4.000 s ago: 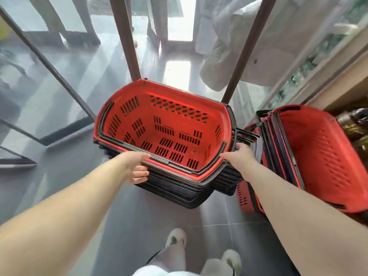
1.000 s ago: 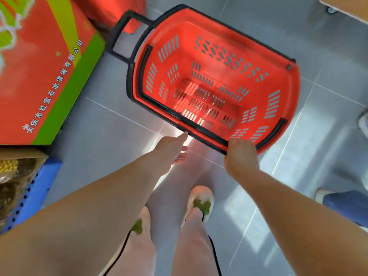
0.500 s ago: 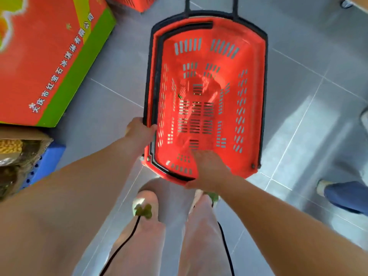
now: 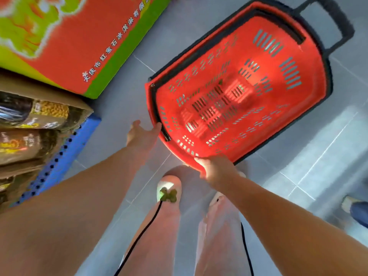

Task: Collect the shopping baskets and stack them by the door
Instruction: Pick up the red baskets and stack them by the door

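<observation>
Swung round, the basket [image 4: 239,92] now points its handle [image 4: 330,24] to 1 o'clock, right hand [image 4: 216,169] clenching its near rim, left hand [image 4: 142,134] released, fingers spread beside it, carry-off looks underway.

Grey tiled floor [image 4: 129,34] carries red-green printed carton [image 4: 65,36] at upper left, blue perforated pallet [image 4: 59,162] under brown boxes [image 4: 29,126] at left. Person's white slippers [image 4: 169,188] stand on tiles.

Basket [image 4: 239,92] right of box [image 4: 75,36]
</observation>
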